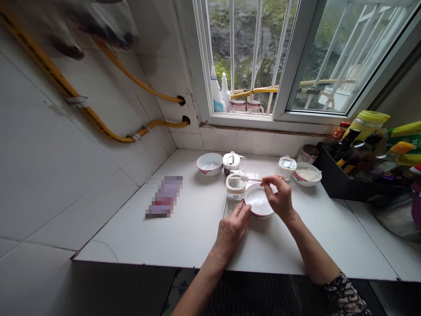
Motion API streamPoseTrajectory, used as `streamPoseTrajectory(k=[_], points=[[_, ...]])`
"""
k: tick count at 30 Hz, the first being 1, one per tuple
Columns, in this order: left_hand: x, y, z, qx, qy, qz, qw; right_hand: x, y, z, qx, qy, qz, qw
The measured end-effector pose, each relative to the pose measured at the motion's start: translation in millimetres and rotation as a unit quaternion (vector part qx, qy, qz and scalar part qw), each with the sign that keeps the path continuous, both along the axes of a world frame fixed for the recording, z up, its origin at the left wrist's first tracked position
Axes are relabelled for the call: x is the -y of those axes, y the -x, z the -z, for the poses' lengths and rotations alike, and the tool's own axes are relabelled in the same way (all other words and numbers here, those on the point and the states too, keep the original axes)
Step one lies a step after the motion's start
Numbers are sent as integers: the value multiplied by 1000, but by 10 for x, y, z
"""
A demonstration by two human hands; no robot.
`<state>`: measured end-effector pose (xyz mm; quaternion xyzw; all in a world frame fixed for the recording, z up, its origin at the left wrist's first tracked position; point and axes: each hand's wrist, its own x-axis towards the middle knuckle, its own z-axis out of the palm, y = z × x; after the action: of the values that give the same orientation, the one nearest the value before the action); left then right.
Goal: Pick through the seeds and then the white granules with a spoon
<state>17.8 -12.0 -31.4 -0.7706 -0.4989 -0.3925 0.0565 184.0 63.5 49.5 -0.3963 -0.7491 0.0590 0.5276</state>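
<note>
My right hand (279,197) pinches the thin handle of a small white spoon (245,178). The spoon's head is over the mouth of an open clear jar with a beige rim (235,191). Close in front of the jar, my left hand (233,226) grips the left edge of a white bowl (259,200) with a reddish pattern outside. White stuff lies in this bowl; I cannot tell what it is. Behind the jar stands a lidded jar with dark contents (231,162). To its left is another white bowl (209,164) with a spoon inside.
On the right are a white-lidded jar (287,166), a bowl of white grains (307,174) and a black box (342,180) of bottles. A blurred purple item (164,197) lies to the left. A window (250,52) rises behind the counter (184,237).
</note>
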Motion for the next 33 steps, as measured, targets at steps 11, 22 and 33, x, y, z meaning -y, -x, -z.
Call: streamPoseTrajectory(k=[11,22,33], points=[[-4,32,13,4,20,8,1000,-70,-186,25,15,123,65,990],[0,26,9,10,20,11,1000,-58,-110,72,-69,218,14,973],[-4,25,2,11,10,12,1000,-161,-206,63,-233,311,-22,921]])
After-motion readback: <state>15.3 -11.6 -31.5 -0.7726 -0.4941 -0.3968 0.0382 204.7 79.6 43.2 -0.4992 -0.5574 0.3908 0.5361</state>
